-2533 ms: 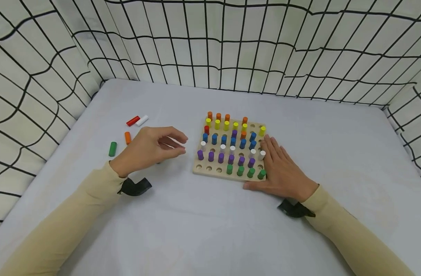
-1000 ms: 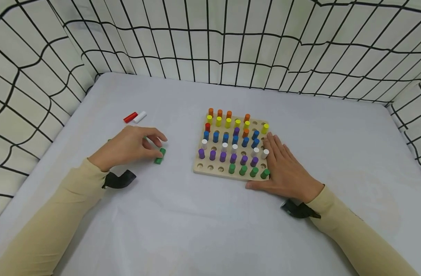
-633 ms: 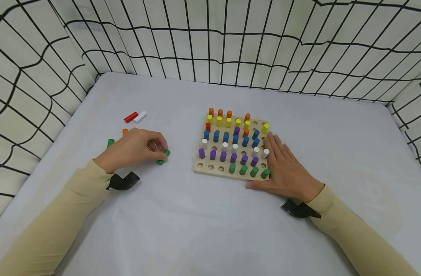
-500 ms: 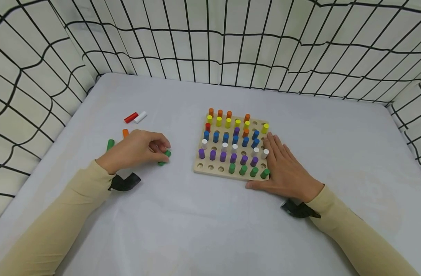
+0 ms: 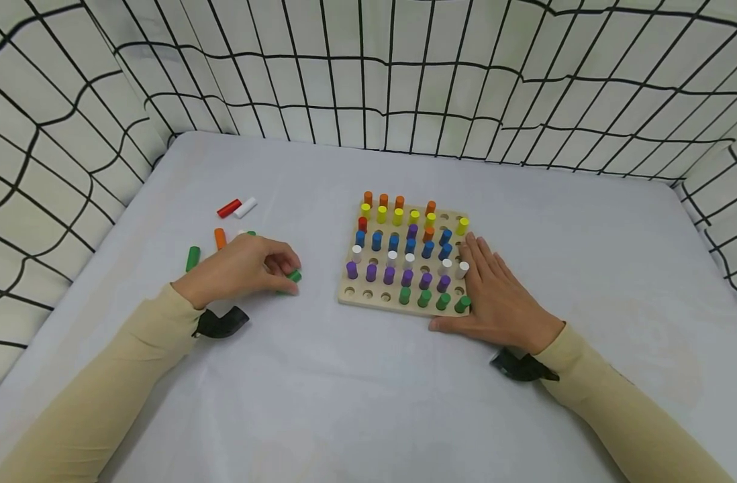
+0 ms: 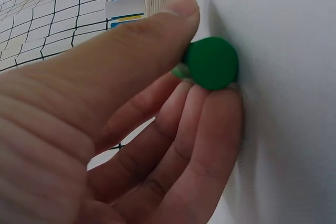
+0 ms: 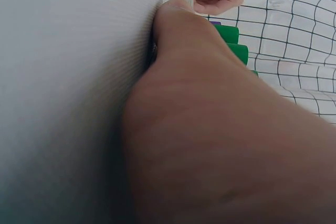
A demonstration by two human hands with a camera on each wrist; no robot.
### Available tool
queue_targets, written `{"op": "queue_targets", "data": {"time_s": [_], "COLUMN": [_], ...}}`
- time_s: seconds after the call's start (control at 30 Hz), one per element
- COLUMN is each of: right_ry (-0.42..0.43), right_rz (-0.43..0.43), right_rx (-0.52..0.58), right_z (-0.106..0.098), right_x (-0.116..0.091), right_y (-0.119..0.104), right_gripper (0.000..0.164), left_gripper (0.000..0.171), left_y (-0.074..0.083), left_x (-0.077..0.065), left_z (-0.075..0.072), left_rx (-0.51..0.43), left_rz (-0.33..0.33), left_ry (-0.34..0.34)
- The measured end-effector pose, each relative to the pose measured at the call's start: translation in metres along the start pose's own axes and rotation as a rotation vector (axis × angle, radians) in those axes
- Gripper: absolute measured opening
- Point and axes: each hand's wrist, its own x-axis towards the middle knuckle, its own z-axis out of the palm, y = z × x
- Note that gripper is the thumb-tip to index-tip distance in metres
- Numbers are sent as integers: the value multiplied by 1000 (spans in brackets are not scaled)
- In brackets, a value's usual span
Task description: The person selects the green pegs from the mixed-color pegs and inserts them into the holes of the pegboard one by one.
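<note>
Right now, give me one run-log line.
Left hand: pinches green peg | Right hand: touches pegboard | Loose red peg: beside loose white peg

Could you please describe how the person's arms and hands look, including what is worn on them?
The left sleeve and right sleeve are long, beige and slightly wrinkled. By each cuff is a curved black piece, the left black piece and right black piece; their exact kind is unclear. The left hand and right hand show no gloves or rings.
</note>
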Motion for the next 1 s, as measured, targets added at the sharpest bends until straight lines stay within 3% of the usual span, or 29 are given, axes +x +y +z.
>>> {"op": "queue_targets", "data": {"time_s": [0.37, 1.0], "right_ry": [21, 15], "right_rz": [-16, -11], "right_rx": [1, 9], "right_z": [-1, 0], "right_x": [-1, -1], "right_y": [-2, 0], "right_gripper": [136, 135], "left_gripper": [20, 23], "left_y": [4, 15], "left_x": [-2, 1], "left_z": [-1, 2], "left_rx": [39, 4], "left_rz": [40, 119], "left_ry": [22, 72]}}
